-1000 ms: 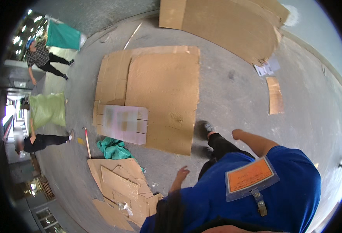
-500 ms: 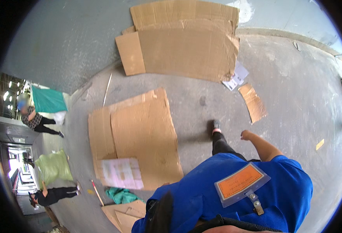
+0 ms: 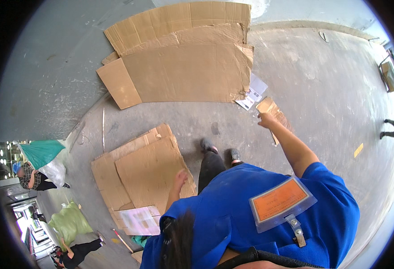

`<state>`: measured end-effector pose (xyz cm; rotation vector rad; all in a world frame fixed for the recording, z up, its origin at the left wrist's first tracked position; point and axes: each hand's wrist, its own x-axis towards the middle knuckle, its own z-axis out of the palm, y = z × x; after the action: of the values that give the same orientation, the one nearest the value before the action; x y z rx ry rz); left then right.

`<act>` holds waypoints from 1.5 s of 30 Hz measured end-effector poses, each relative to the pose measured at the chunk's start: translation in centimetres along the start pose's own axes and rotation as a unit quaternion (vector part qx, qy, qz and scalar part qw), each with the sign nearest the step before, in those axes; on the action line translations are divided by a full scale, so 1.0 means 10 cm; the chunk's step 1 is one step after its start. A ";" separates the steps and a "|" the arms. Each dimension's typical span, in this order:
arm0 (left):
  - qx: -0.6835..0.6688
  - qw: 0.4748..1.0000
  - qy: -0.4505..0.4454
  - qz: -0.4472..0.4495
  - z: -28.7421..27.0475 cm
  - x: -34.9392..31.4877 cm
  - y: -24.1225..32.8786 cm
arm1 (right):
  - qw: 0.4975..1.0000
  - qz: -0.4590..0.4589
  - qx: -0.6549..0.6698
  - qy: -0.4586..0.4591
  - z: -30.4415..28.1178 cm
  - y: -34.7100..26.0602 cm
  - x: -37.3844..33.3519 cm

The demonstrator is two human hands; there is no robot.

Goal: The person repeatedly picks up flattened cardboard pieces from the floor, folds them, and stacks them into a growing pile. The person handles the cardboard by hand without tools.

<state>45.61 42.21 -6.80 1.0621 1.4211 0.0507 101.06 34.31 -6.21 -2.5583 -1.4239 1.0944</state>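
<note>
Grey flr (image 3: 322, 89): 1 cardbd strip (image 3: 269, 106) below R hand (image 3: 266, 120), 1 cardbd stack (image 3: 147, 170) below L hand (image 3: 179, 180); grips half-curled, empty.

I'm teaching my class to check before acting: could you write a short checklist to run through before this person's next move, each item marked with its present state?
1. Left hand empty: ok; nothing shows in it.
2. Right hand touching the small cardboard: cannot tell; they overlap in view.
3. Shoes off the floor cardboard: ok; both show to its right.
4. Large sheet propped at the wall: ok; it appears to lean there.
5. Paper apart from the large sheet: not ok; they meet at the sheet's ragged corner in view.
</note>
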 end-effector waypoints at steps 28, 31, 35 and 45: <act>0.401 0.899 0.095 0.150 -0.16 5.96 5.97 | 0.950 0.216 0.120 -0.191 -0.28 -1.32 0.87; 0.364 0.894 0.158 0.209 -0.22 5.62 5.70 | 0.946 0.264 0.116 -0.148 -0.64 -1.52 1.30; 0.322 0.899 0.209 0.208 -0.44 4.82 5.10 | 0.977 0.145 -0.058 0.147 -1.27 -1.98 1.88; -0.165 0.911 0.368 0.086 -0.60 3.49 3.51 | 0.984 0.055 -0.112 -0.123 -1.09 -1.70 2.12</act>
<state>68.00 86.59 -10.72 0.9106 1.8896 0.8718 102.01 63.56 -4.30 -2.7655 -1.5556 1.3853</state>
